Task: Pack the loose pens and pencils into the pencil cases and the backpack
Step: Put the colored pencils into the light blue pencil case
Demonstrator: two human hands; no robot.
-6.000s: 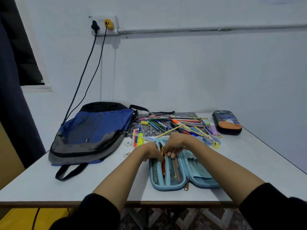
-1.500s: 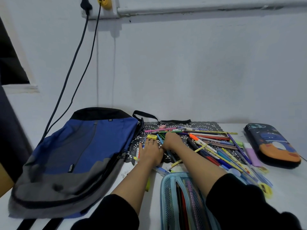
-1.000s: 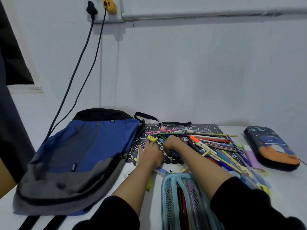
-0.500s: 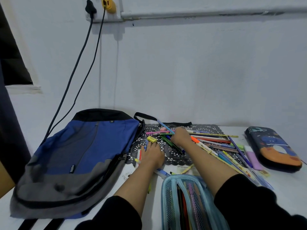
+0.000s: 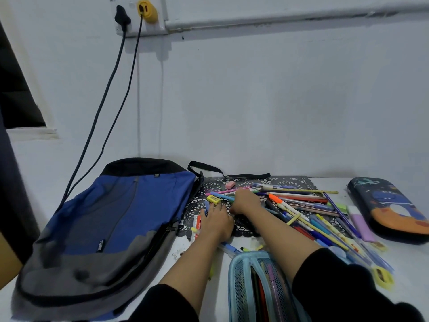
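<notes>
Head view: the left hand [image 5: 217,220] lies flat with fingers straight, pressing on the near-left edge of the black lace mat [image 5: 246,182] and partly covering a ruler [image 5: 197,225]. It has not moved over the last second and a half.

The right hand [image 5: 246,201] sits knuckles-up at the left end of the pile of pens and pencils [image 5: 301,205], its fingers curled down where a light-blue pen [image 5: 221,196] emerges. Half a second ago that pen and some green ones stood raised from this hand. Now the hand is lower and the pen lies nearly flat on the mat. The fingertips are hidden under the knuckles, so whether it grips the pen cannot be told.

The blue mesh pencil case [image 5: 246,287] lies open at the near edge, already holding several pens, and both hands have left it for the pile since six seconds ago. The dark pencil case [image 5: 390,205] lies closed at far right. The backpack [image 5: 120,219] lies flat to the left.

Assessment: another gathering pass is under way and the lowered hand suggests a regrip. Most of the pile remains loose on the table [image 5: 406,263], so packing is at an early stage.
</notes>
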